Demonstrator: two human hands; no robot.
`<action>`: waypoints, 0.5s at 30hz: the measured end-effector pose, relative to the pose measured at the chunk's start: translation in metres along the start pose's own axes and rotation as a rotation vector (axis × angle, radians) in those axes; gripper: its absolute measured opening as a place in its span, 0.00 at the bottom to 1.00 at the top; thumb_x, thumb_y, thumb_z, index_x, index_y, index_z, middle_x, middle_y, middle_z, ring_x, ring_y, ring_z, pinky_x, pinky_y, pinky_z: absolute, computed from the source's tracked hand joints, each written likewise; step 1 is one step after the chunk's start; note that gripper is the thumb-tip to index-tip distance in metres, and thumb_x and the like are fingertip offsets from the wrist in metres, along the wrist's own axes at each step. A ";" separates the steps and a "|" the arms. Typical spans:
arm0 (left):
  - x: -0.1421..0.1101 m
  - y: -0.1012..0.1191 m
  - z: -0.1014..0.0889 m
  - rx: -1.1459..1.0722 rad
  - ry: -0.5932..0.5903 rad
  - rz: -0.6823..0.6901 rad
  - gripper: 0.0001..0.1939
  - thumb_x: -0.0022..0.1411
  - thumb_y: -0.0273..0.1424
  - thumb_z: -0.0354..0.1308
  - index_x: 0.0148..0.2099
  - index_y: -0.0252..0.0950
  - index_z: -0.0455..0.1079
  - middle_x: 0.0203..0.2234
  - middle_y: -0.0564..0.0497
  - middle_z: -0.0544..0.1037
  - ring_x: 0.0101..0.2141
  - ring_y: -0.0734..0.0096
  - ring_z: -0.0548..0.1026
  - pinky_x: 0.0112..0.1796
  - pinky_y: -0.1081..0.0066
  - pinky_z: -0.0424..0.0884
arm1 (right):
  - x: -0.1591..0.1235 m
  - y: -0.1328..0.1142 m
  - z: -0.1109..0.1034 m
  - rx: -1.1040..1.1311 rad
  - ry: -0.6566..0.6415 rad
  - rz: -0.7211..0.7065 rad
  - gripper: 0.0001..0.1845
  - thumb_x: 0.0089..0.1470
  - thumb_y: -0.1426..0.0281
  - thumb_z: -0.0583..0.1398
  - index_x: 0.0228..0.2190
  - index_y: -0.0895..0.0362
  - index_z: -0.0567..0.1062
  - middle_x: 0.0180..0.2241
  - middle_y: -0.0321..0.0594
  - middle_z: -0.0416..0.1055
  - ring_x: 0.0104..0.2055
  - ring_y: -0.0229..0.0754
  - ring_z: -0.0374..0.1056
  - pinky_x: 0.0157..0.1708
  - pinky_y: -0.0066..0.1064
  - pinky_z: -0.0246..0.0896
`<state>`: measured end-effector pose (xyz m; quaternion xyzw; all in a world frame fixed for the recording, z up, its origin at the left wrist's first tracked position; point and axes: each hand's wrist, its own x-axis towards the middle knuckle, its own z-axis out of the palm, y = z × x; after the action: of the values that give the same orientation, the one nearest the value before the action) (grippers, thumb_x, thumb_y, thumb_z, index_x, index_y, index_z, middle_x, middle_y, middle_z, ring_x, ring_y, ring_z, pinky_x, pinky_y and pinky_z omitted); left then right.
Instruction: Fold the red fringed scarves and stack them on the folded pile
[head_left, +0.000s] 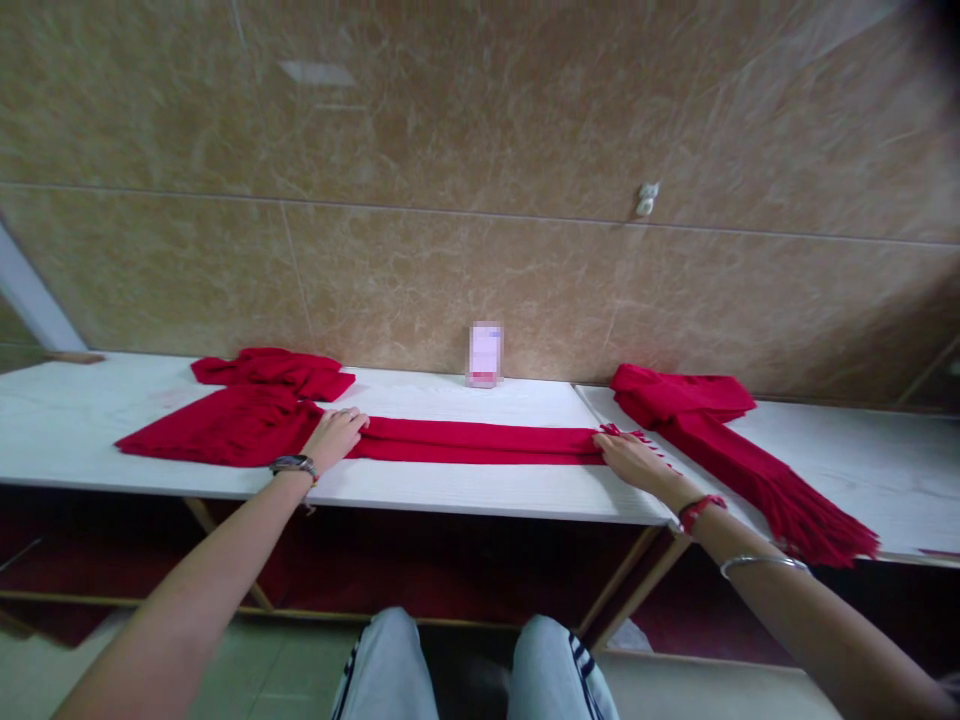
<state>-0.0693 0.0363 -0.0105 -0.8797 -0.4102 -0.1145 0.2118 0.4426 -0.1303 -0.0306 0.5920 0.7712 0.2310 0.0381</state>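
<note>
1. Head view, nearest zone: the person's knees (pixel 394 650) face the open shelving (pixel 420 560) beneath the white bench (pixel 487 493).
2. Left hand (pixel 337 437): placed at the left end of the middle red scarf (pixel 480 442), beside the left red cloth pile (pixel 225 425). Fingers are close together over the fabric; whether they pinch it or only press it cannot be told.
3. Right hand (pixel 622 455): grip narrow, holding the middle scarf at its right end, where a short fringe (pixel 637 436) shows.
4. Middle red scarf: lies lengthwise along the bench between both hands, as a long, narrow band with a crease line. Hands set at opposite ends probably hold the band straight and limit wrinkling; the bench supports its full span.
5. Right red scarf (pixel 720 455): bundled at its far end, with its tail running diagonally towards the front edge and ending in fringe. Its offset, like that of the left pile, presumably leaves working room for the middle band.
6. Rear of bench: a pixelated upright rectangular object (pixel 485 355) stands close to the marbled wall (pixel 420 270), apart from the fabric.
7. Farthest zone: a small pale figure (pixel 646 199) is on the wall; its detail is too small to identify.
</note>
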 end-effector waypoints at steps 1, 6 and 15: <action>0.006 -0.001 0.002 0.017 0.003 -0.012 0.11 0.54 0.21 0.47 0.38 0.35 0.66 0.36 0.45 0.71 0.39 0.61 0.70 0.41 0.63 0.61 | 0.004 -0.001 0.001 0.005 0.003 0.025 0.13 0.51 0.83 0.47 0.32 0.61 0.68 0.32 0.49 0.72 0.34 0.46 0.68 0.36 0.34 0.57; 0.029 -0.011 -0.002 -0.018 0.023 -0.048 0.13 0.51 0.18 0.46 0.36 0.35 0.67 0.34 0.45 0.72 0.37 0.61 0.71 0.40 0.63 0.62 | 0.023 0.006 0.001 0.081 0.032 0.122 0.14 0.50 0.84 0.47 0.35 0.62 0.68 0.29 0.48 0.74 0.33 0.44 0.70 0.39 0.34 0.57; -0.005 -0.018 -0.013 -0.146 0.007 0.154 0.12 0.55 0.23 0.46 0.38 0.34 0.68 0.36 0.47 0.72 0.38 0.63 0.70 0.43 0.65 0.63 | -0.002 0.032 0.012 0.311 0.169 -0.073 0.30 0.45 0.84 0.47 0.49 0.56 0.69 0.47 0.45 0.70 0.50 0.44 0.65 0.49 0.38 0.59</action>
<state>-0.0867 0.0365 0.0043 -0.9212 -0.3311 -0.1307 0.1568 0.4754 -0.1220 -0.0284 0.5408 0.8191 0.1564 -0.1105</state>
